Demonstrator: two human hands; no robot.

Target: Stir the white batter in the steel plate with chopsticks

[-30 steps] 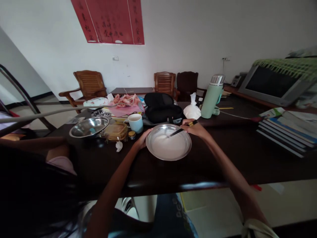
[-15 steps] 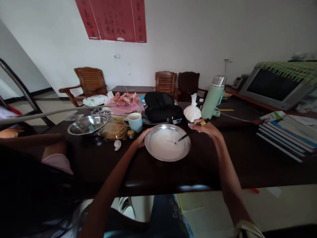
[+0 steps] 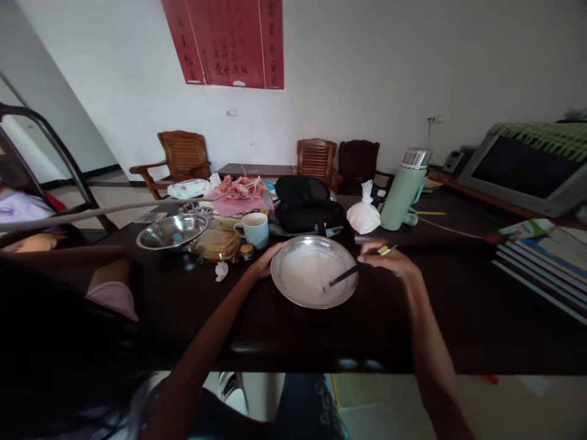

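Note:
A shallow steel bowl (image 3: pixel 280 282) holding a pale, milky mixture stands on the dark table. At its left side, my left hand (image 3: pixel 266 260) grips the rim. My right hand (image 3: pixel 383 256), beyond the right rim, is closed around black chopsticks (image 3: pixel 345 275) with gold-coloured ends. They slant down over the rim, and their tips are in the mixture. Just behind that hand sits a knotted plastic bag of white powder (image 3: pixel 364 217). A light blue mug (image 3: pixel 255 230) and a small jar (image 3: pixel 246 252) are near my left hand.
A green thermos (image 3: pixel 398 195) stands behind my right hand; stacked books (image 3: pixel 541 256) lie far right. On the left are a second steel bowl (image 3: pixel 172 232), food containers (image 3: pixel 217 243) and crumpled tissue (image 3: pixel 221 271). A black case (image 3: pixel 307 208) lies behind. Another person's arm (image 3: pixel 64 256) rests at left.
The chopstick tips have moved nearer to me within the mixture, and my right hand has lowered slightly. My left hand stays on the bowl's rim. The whole view has shifted a little.

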